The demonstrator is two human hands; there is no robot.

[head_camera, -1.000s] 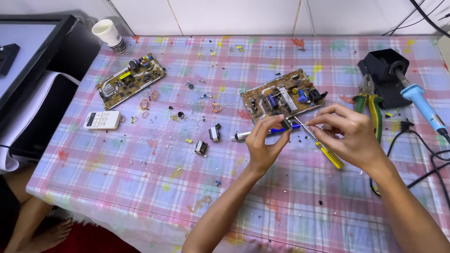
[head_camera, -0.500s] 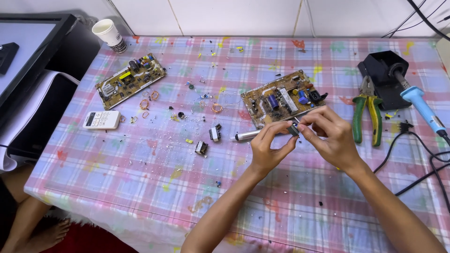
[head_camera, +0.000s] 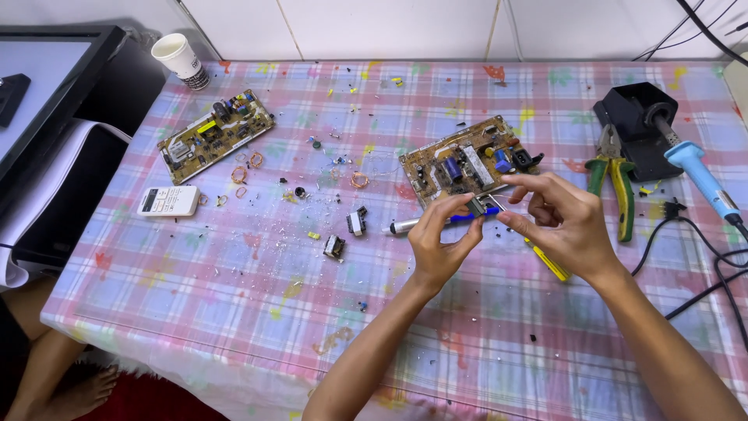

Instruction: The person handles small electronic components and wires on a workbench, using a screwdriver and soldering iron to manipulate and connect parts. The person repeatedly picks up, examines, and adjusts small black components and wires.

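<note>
My left hand (head_camera: 440,245) and my right hand (head_camera: 562,224) meet just in front of a brown circuit board (head_camera: 467,160). Between their fingertips is a small grey metal component (head_camera: 478,206), pinched by the left thumb and forefinger and touched by the right thumb and forefinger. Under the left fingers a white and blue pen-shaped tool (head_camera: 405,226) lies on the checked tablecloth (head_camera: 234,312). A yellow screwdriver handle (head_camera: 549,262) sticks out from beneath my right hand; whether that hand grips it I cannot tell.
A second circuit board (head_camera: 216,132), a white remote (head_camera: 167,200), copper wire rings (head_camera: 240,173) and a paper cup (head_camera: 179,58) are at the left. Two small parts (head_camera: 357,222) lie mid-table. Green pliers (head_camera: 612,179), a blue soldering iron (head_camera: 701,175), its black stand (head_camera: 631,117) and cables sit right.
My right hand has drawn back from the board with its thin tool and come up to the left hand. Both hands now close on the small component.
</note>
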